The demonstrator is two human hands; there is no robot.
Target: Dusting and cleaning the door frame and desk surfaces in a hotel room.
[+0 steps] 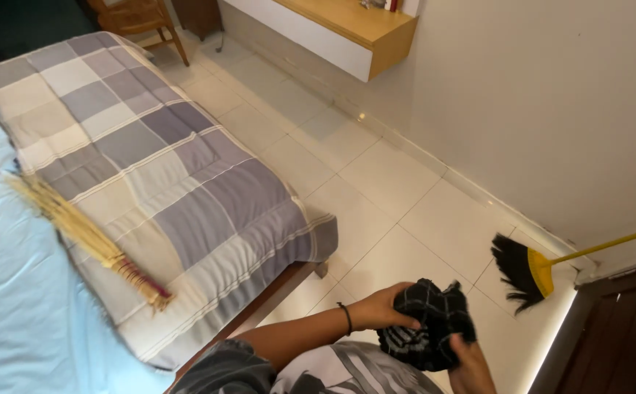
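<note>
Black checked cloth bunched between both hands, gripped by left hand from its left side and right hand from below; yellow-handled broom just beyond, against wall.

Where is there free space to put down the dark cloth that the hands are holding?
Both hands, left and right, grip the dark checked cloth. Bare floor tiles lie between the bed's quilt and the wall. The light blue sheet is bare beyond the straw broom. The corner by the yellow broom is tight.

Probably a home bedroom: quilted bed, tiled floor.
</note>
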